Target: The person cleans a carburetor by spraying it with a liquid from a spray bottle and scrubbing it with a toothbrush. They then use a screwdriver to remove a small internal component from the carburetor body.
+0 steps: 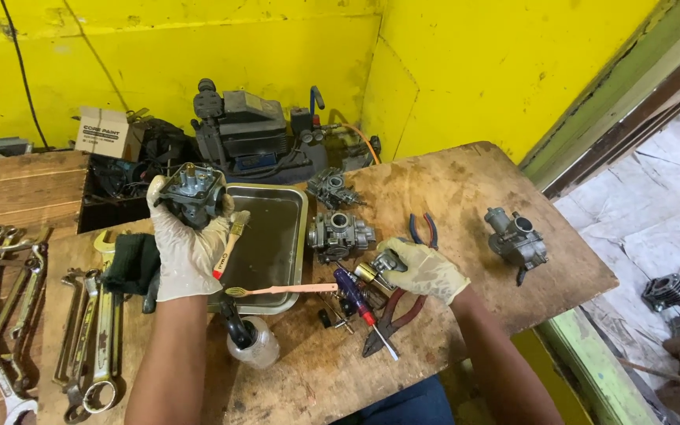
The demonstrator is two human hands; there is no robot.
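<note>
— Pale gloves on both hands, is that right?

— Yes. The left hand [185, 245] is raised and wrapped around a dark carburetor body [191, 191], fingers curled tight about its lower part, with the part standing above the palm.

— And the other one?

— The right hand [425, 270] rests low on the wooden surface [450, 189], fingers pinched on a small brass-and-metal fitting [377, 267].

— What lies between the two hands?

— A metal tray [297, 236] with dark liquid in it, just right of the left hand. A paintbrush [230, 244] leans against that hand's fingers at the tray's edge, and a pink toothbrush [281, 290] lies across the tray's near rim, pointing toward the right hand.

— Anything close to the right hand?

— A purple-handled screwdriver [353, 294] just to its left, and red-handled pliers [404, 303] running under and beyond it. A grey carburetor [338, 235] sits just past its fingertips, with another [332, 189] further off. A third carburetor [515, 238] stands well apart on its far right.

— And by the left hand?

— A dark cloth [131, 264] just to its left, then a row of wrenches [88, 338] further left. A small clear bottle [253, 342] with a black top stands near the left forearm.
</note>
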